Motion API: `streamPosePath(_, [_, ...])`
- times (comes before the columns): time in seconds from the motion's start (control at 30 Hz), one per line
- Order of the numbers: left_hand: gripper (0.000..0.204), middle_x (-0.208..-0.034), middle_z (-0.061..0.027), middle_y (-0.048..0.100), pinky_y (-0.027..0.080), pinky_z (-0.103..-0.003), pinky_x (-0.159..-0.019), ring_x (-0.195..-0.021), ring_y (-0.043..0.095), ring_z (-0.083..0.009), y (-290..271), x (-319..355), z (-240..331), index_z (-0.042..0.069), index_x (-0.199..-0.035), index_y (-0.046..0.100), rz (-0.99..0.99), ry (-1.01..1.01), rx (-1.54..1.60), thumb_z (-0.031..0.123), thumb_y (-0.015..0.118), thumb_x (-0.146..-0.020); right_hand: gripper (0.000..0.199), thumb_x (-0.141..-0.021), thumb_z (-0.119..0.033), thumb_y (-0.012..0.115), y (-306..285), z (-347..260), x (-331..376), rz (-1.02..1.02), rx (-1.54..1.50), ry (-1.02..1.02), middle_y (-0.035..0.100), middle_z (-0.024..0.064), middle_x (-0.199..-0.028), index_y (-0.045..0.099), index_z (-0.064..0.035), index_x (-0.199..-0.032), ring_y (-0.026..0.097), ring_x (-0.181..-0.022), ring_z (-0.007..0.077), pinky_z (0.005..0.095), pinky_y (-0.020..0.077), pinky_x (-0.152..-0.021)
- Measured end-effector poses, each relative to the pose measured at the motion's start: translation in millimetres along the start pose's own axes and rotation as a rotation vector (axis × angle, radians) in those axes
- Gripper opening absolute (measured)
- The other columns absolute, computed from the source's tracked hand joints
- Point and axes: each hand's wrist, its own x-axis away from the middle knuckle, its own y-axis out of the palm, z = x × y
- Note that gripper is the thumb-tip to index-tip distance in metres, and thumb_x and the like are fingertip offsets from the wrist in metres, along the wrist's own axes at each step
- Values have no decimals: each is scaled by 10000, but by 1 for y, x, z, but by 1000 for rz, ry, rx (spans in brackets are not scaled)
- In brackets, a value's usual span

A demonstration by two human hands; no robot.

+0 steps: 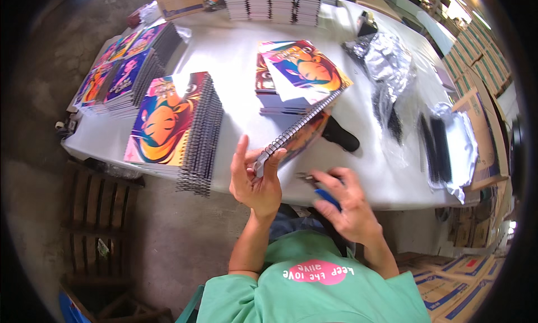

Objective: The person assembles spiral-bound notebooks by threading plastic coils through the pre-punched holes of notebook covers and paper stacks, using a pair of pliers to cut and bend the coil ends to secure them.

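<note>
My left hand (256,186) grips the near end of a spiral-bound notebook (305,138), its index finger stretched up. The notebook stands tilted, with its dark wire coil upward and running away to the right. My right hand (356,214), slightly blurred, is closed around small pliers with blue handles (326,198). Their metal jaws point left, apart from the coil's near end. Just behind the held notebook lies a low stack of notebooks (274,105), the colourful illustrated top one (308,68) skewed. To the left stands a taller stack of similar notebooks (168,118), coils on its right side.
More notebook stacks (120,71) sit at the table's far left, and bound blocks (272,3) line the back. A dark rounded object (341,135), clear plastic wrapping (386,65) and black coils (436,146) lie to the right, near an open carton (479,135). A wooden chair (101,211) stands left.
</note>
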Motion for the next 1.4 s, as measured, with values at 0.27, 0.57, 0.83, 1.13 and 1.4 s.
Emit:
streamPosePath(0.27, [467, -892, -7, 517, 471, -179, -715, -757, 515, -26, -22, -25, 20, 29, -1354, 369, 111, -286, 449, 167, 529, -937, 578, -830, -336, 620, 16, 106, 45, 183, 955, 257, 394, 161, -1293, 415, -175, -1345, 344, -1263, 319, 647, 141, -1025])
streamPosePath(0.57, [309, -1026, -90, 544, 441, -209, -759, -880, 509, -81, -79, -90, 61, -3, -1248, 432, 393, 73, 286, 99, 439, -957, 596, -835, -130, 656, 20, 0, -119, 248, -1297, -102, 584, 83, -995, 353, -40, -1340, 602, -759, 145, 258, 529, -625])
streamPosePath(0.83, [194, -1011, -92, 618, 371, -321, -864, -913, 506, -219, -159, -140, -24, 70, -1048, 632, 322, 7, -814, 135, 506, -916, 533, -758, -192, 708, 78, -42, -281, -65, -673, -228, 645, 123, -821, 492, 0, -1205, 614, -716, 232, 319, 479, -699])
streamPosePath(1.13, [426, -997, -93, 540, 432, -285, -833, -899, 530, -157, -143, -117, -85, 2, -1109, 499, 429, -186, -104, 369, 310, -1003, 644, -756, -234, 571, 152, -32, -280, 230, -470, -141, 460, 194, -1201, 380, 23, -1314, 419, -1122, 341, 396, 314, -1006])
streamPosePath(1.4, [543, -1135, -146, 498, 382, -366, -961, -1077, 489, -216, -144, -120, -92, -15, -1169, 454, 478, -122, -54, 459, 261, -988, 569, -832, -329, 554, 143, -42, -268, 409, -428, 4, 451, 167, -1219, 423, -58, -1314, 395, -1156, 341, 429, 300, -1004])
